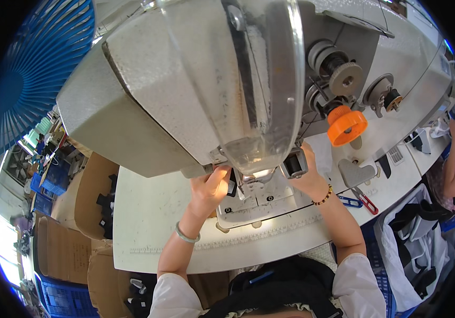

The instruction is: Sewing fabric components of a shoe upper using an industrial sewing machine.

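My left hand (209, 190) is closed in a pinch beside the needle area of a large white sewing machine (185, 69). At its fingertips is a small black piece (232, 183), mostly hidden by the machine head. My right hand (310, 172) is on the other side of the needle area, next to a dark block in a metal frame (294, 163). Its fingertips are hidden behind that block, and I cannot tell whether they hold anything. Between the hands lies the metal needle plate (262, 204), lit from above.
On the white table (153, 222), blue-handled snips (349, 202) and a red-handled tool (368, 203) lie right of my forearm. An orange knob (346, 126) juts from the machine. Cardboard boxes (63, 249) stand left; a white-lined bin (397, 254) and another person's arm (452, 159) are right.
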`<action>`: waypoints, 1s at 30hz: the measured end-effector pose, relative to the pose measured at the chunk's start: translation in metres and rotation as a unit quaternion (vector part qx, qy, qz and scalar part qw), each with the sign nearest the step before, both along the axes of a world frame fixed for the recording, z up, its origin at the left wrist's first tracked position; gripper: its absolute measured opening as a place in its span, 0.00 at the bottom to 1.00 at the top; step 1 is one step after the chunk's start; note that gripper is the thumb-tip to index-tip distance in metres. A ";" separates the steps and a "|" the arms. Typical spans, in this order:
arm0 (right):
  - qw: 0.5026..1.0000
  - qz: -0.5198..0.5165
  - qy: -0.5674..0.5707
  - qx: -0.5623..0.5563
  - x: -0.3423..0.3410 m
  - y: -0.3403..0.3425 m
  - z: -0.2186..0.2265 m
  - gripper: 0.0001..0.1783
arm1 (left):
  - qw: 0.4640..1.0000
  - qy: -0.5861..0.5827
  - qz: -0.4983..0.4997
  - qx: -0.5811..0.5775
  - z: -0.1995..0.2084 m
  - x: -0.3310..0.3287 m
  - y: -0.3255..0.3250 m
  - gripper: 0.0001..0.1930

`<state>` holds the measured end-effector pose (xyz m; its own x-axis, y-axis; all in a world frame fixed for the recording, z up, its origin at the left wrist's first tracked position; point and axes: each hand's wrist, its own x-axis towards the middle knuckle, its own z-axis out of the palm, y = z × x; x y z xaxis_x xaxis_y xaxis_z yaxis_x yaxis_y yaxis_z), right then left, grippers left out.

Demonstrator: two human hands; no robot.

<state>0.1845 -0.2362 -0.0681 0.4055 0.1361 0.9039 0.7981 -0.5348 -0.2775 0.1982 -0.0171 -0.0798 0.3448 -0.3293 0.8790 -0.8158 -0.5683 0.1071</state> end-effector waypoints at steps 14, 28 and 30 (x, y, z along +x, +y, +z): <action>0.999 -0.018 0.000 0.027 -0.004 0.004 -0.002 0.11 | 0.999 -0.019 -0.020 -0.019 -0.001 0.001 -0.004 0.13; 0.999 -0.006 -0.020 0.034 -0.002 0.003 -0.006 0.11 | 1.000 0.019 -0.007 -0.015 -0.004 0.002 -0.001 0.08; 0.999 -0.008 -0.022 0.029 -0.003 0.003 -0.007 0.10 | 1.000 0.020 -0.004 -0.015 -0.008 0.004 0.000 0.08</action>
